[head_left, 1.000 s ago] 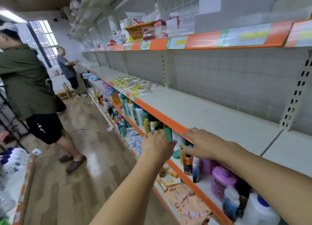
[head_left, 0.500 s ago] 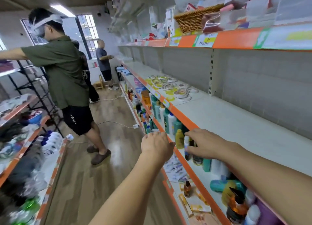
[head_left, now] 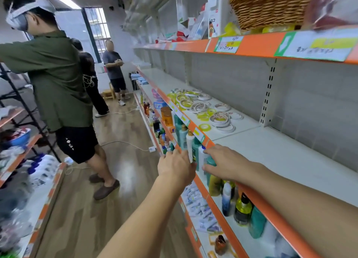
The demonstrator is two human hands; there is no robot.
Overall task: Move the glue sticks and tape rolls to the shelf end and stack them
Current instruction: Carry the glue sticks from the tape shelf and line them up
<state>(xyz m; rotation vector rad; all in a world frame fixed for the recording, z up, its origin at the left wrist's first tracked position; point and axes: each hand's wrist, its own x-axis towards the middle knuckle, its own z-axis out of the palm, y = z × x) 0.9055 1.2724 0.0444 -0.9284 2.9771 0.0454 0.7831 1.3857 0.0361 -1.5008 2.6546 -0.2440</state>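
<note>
At orange shelf edge (head_left: 201, 135): left hand (head_left: 175, 167) and right hand (head_left: 225, 163) apart, empty, fingers relaxed; tape rolls (head_left: 203, 107) well beyond.

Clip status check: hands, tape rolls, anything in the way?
Left hand and right hand both empty, held out by the orange shelf edge. Tape rolls lie scattered on the shelf ahead, untouched. Nothing between hands and rolls.

Both forearms bare, no sleeves/rings; left hand (head_left: 175, 167), right hand (head_left: 225, 163).
</note>
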